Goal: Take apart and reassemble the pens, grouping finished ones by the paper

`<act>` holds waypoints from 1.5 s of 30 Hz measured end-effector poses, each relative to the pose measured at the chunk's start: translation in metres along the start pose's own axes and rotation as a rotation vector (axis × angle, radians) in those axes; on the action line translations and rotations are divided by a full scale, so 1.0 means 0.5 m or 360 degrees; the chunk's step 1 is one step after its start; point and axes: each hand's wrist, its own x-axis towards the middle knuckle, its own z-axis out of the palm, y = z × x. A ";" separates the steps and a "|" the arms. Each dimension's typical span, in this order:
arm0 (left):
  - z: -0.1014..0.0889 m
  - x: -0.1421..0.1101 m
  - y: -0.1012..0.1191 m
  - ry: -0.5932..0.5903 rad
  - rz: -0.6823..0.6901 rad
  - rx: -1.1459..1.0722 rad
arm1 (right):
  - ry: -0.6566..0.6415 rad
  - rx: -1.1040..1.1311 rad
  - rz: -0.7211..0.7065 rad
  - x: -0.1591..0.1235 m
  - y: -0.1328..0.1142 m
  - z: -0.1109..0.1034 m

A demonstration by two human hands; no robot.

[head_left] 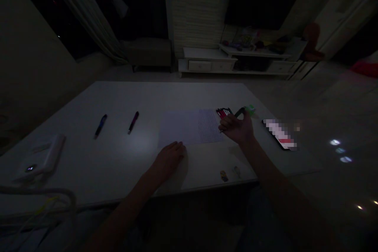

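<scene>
In a dim room, my right hand (pixel 237 127) is closed round a dark pen (pixel 236 115), its tip at the right edge of a written sheet of paper (pixel 191 126) on the white table (pixel 124 157). My left hand (pixel 170 158) rests palm down on the table, just below the sheet's lower left corner, and holds nothing. A bunch of red and dark pens (pixel 223 112) lies just beyond my right hand. Beside it sits a small green object (pixel 251 109).
Two separate pens (pixel 100 125) (pixel 133 121) lie on the left half of the table. A phone (pixel 279 134) lies at the right. A white device (pixel 41 159) with cables sits at the left edge. Two small items (pixel 224 175) lie near the front edge. A low cabinet (pixel 233 61) stands behind.
</scene>
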 end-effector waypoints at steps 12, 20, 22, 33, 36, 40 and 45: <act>-0.009 0.002 0.006 -0.0015 -0.0024 0.0021 | -0.0005 0.0026 0.0015 0.002 0.005 0.003; -0.001 -0.002 0.004 0.0007 0.0012 0.0035 | -0.0040 0.0009 -0.0063 -0.003 0.003 0.012; -0.001 -0.002 0.005 0.0003 0.0014 0.0047 | -0.0057 0.0054 -0.0051 -0.001 0.003 0.015; 0.005 0.003 0.012 0.0021 0.0013 0.0092 | 0.0166 -0.0727 0.0409 0.074 0.074 0.054; 0.005 0.005 0.016 0.0017 0.0015 0.0063 | 0.0180 -0.0903 0.0380 0.091 0.087 0.063; -0.003 0.006 0.020 -0.0076 -0.0016 0.0085 | 0.0254 -0.0925 0.0301 0.122 0.098 0.070; -0.005 0.008 0.024 -0.0117 -0.0048 0.0138 | 0.0285 -0.0868 0.0041 0.144 0.136 0.083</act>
